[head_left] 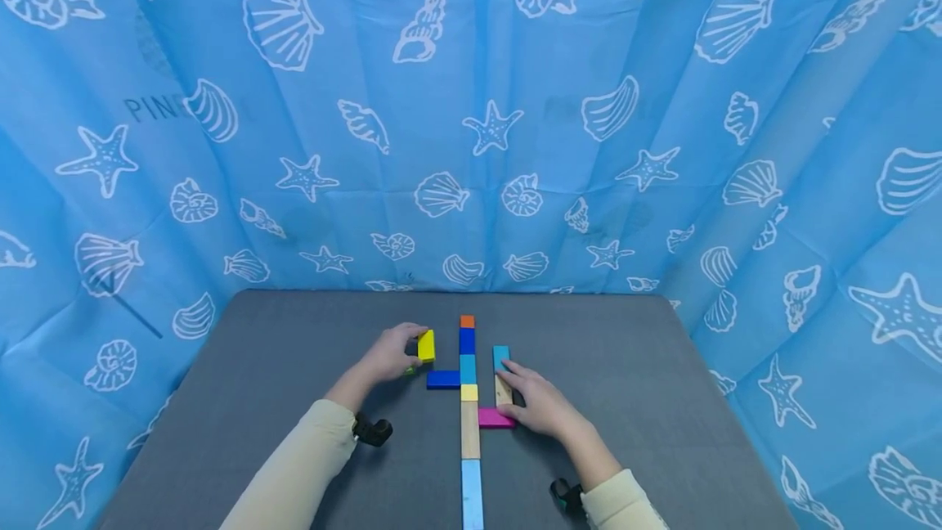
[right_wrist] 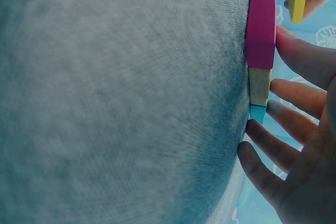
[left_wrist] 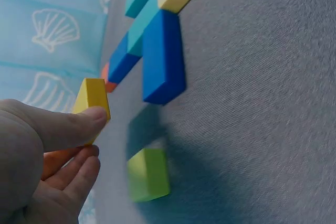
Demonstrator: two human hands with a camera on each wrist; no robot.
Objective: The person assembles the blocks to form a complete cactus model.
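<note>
My left hand [head_left: 388, 355] pinches a yellow block [head_left: 427, 346] between thumb and fingers, held up above the grey table. Below it lies a small green block [left_wrist: 149, 174], partly hidden by the hand in the head view. Just right of that, a dark blue block [head_left: 443, 380] reaches sideways from the middle row. My right hand [head_left: 542, 401] is spread beside a plain wooden block [head_left: 504, 393], fingertips right at its side. The thumb is at the magenta block [head_left: 495, 419], which juts from the row. A teal block [head_left: 501, 354] continues beyond the wooden one.
A straight row of blocks runs away from me: light blue [head_left: 472, 489], wood [head_left: 470, 429], pale yellow [head_left: 469, 393], teal [head_left: 468, 369], blue [head_left: 467, 341] and orange [head_left: 467, 321]. Behind the grey table [head_left: 294, 317] hangs a blue shell-print curtain [head_left: 486, 211], also along both sides.
</note>
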